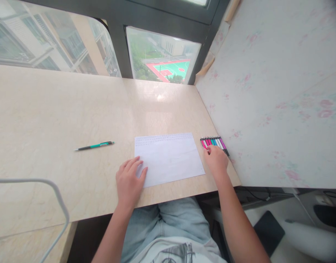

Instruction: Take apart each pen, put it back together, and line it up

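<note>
A white sheet of paper [172, 157] lies on the desk, with several lines of small handwriting along its top edge. My left hand [129, 179] rests on the sheet's left edge, its fingers spread. To the right of the sheet, a row of pens [215, 140] in pink, white, teal, blue and purple lies side by side. My right hand [217, 161] is over the lower part of that row, thumb and forefinger pinched on a pink pen [203, 143] at its left end. The hand hides the lower ends of several pens.
Left of the sheet, a single green and black pen [94, 146] lies on the desk [75, 106]. A grey-white cable or tube [57, 191] curves over the desk's left front. A flower-patterned wall [269, 98] borders the right side, and windows [159, 54] stand behind.
</note>
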`<state>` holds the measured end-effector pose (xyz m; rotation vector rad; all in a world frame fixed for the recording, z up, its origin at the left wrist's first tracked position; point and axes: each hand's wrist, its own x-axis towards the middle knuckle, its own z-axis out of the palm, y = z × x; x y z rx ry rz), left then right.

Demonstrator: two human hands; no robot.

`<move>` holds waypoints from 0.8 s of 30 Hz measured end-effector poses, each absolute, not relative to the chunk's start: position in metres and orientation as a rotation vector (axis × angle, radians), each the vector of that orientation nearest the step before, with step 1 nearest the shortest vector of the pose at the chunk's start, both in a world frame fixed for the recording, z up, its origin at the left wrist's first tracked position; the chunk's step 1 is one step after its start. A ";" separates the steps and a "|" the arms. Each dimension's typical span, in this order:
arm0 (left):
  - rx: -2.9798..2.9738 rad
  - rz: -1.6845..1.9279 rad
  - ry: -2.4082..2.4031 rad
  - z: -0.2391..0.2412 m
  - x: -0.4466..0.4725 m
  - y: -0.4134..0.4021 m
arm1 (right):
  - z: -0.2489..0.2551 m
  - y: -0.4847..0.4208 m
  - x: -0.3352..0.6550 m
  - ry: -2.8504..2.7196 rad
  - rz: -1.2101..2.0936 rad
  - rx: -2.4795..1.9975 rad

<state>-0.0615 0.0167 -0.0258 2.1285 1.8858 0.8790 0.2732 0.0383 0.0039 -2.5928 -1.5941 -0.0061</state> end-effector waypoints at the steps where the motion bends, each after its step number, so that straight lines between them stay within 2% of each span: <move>1: 2.127 0.883 1.884 -0.025 -0.061 0.017 | 0.003 0.040 0.273 -1.596 -0.010 -2.607; 24: 2.113 0.883 1.888 -0.021 -0.060 0.016 | 0.000 0.039 0.263 -1.505 0.051 -2.687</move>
